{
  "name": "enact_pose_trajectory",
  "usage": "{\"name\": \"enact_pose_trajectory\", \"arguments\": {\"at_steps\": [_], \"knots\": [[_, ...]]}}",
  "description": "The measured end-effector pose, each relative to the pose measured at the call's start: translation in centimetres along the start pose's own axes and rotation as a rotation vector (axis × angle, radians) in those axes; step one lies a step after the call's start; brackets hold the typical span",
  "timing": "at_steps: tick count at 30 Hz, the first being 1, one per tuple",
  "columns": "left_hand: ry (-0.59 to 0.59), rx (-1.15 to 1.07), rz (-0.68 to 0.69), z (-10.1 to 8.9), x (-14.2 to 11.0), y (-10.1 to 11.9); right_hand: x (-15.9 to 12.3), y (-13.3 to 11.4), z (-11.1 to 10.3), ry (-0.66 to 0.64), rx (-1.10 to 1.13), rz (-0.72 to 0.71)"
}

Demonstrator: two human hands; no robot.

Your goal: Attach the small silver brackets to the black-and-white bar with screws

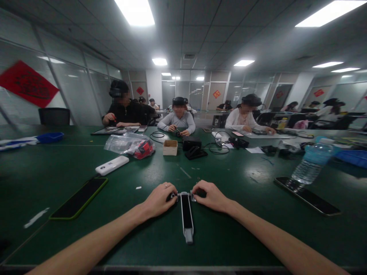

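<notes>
A slim white-grey device with a long black face [187,214] lies on the green table in front of me, its narrow grey tip toward me. At its far end, small clear or silvery pieces stick out on both sides. My left hand [161,198] is closed, with thumb and fingers pinching the left piece [173,195]. On the other side my right hand [210,195] pinches the right piece [193,197] the same way. Both hands rest close to the tabletop. What exactly these pieces are is too small to tell, and my fingers partly cover them.
On the left lie a green-edged phone [80,198] and a white power bank [112,165]. A water bottle [311,162] and another phone [306,194] are at right. Ahead are a plastic bag [126,143], a small box [170,148] and cables. Several people sit across the table.
</notes>
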State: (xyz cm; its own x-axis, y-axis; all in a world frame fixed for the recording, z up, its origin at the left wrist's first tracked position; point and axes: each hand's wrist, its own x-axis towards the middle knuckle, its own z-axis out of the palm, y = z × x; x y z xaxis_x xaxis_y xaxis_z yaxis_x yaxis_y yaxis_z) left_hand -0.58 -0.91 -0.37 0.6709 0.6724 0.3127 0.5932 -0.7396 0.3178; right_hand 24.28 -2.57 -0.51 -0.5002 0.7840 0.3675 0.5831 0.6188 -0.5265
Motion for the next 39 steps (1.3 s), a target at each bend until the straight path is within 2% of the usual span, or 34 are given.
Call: {"name": "enact_pose_trajectory", "arguments": {"at_steps": [10, 26, 39], "knots": [[0.0, 0.001, 0.011, 0.03, 0.04, 0.04, 0.06, 0.2, -0.11, -0.024, -0.071, -0.053], [0.008, 0.004, 0.015, -0.01, -0.13, 0.06, 0.02, 0.17, -0.1, -0.076, -0.085, -0.037], [0.001, 0.007, 0.009, 0.03, -0.08, -0.01, 0.09, 0.17, -0.02, -0.031, -0.062, -0.031]]}}
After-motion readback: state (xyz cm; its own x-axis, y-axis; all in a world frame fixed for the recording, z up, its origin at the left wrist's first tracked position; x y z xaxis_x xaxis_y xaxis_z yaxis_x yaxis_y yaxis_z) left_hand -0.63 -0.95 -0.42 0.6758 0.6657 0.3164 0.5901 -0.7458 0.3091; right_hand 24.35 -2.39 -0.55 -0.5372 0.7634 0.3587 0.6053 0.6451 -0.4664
